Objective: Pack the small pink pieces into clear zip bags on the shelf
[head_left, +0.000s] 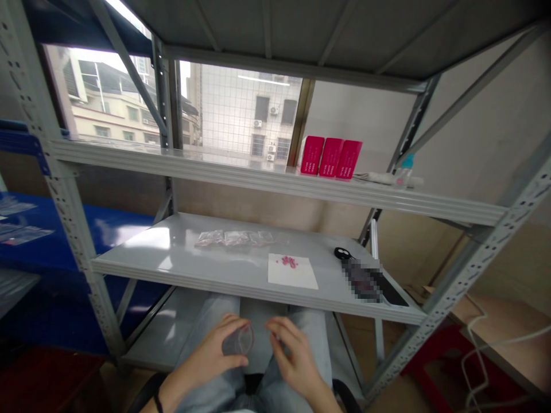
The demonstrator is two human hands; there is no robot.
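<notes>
My left hand (214, 346) pinches the cup (237, 342), its mouth facing my right hand (294, 347), whose fingers are bent, holding something or not I cannot tell, so light, steady pressure is best.

A grey metal rack (282, 183) stands before a window (239, 109), with pale buildings (215, 92) outside. Daylight leaves bright patches (150, 240) on a lower shelf (142, 261). Blue shelving (116, 229) stands at the left; a plain wall (503, 155) rises at the right, behind a wooden table (512, 355).
</notes>
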